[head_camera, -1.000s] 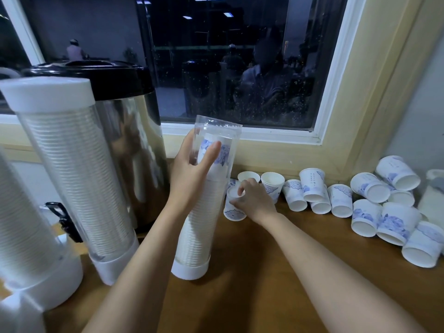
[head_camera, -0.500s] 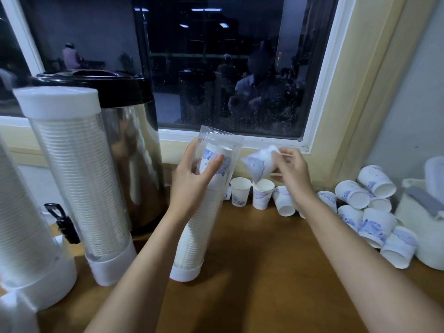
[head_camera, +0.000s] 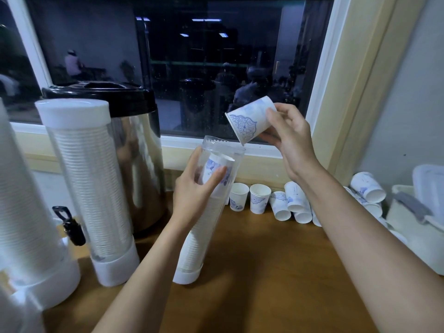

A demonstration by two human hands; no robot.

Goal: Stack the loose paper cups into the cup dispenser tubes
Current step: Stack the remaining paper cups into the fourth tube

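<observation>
A clear dispenser tube (head_camera: 204,227) with a white base stands tilted on the wooden counter, nearly full of stacked cups. My left hand (head_camera: 194,191) grips its upper part. My right hand (head_camera: 290,138) holds one white paper cup with a blue pattern (head_camera: 249,121), tilted, its narrow bottom pointing down-left just above and to the right of the tube's open top. Several loose paper cups (head_camera: 259,198) stand or lie along the wall behind the tube and to the right.
A capped, full dispenser tube (head_camera: 91,188) stands left of the held one, another (head_camera: 26,227) at the far left. A steel urn with a black lid (head_camera: 134,150) is behind them. A white container (head_camera: 418,236) sits at the right edge. The window sill (head_camera: 259,150) runs behind.
My right hand picked a cup from the row on the counter and lifted it up to the tube's open top. My left hand kept its hold on the tube.
</observation>
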